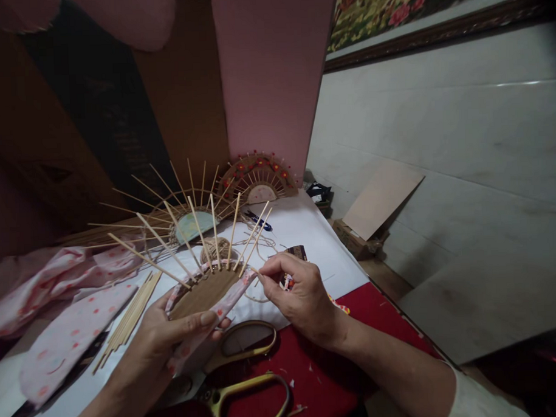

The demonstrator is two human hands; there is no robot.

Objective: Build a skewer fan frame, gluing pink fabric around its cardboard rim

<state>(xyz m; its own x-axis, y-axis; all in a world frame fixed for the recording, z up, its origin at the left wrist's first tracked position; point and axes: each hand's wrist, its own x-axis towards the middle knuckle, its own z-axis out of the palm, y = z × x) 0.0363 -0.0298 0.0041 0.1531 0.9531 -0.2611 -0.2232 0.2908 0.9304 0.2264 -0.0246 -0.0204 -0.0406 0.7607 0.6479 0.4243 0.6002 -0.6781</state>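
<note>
My left hand (173,334) is wrapped round a half-round cardboard piece (203,296) edged with pink dotted cloth, its thumb on the near edge. Several thin wooden sticks (213,229) fan out from the curved edge. At the right corner, the thumb and forefinger of my right hand (299,290) are pinched together beside the end of a stick or strand; its other fingers are curled in. Yellow-handled scissors (254,382) lie below, partly hidden by the left hand.
Loose sticks (127,317) and dotted cloth (68,349) lie at left. Behind are a twine ball (215,250), a stick fan with a green centre (194,225), a red-flowered fan (258,172) and small dark cutters (259,220). A board (382,196) leans at right.
</note>
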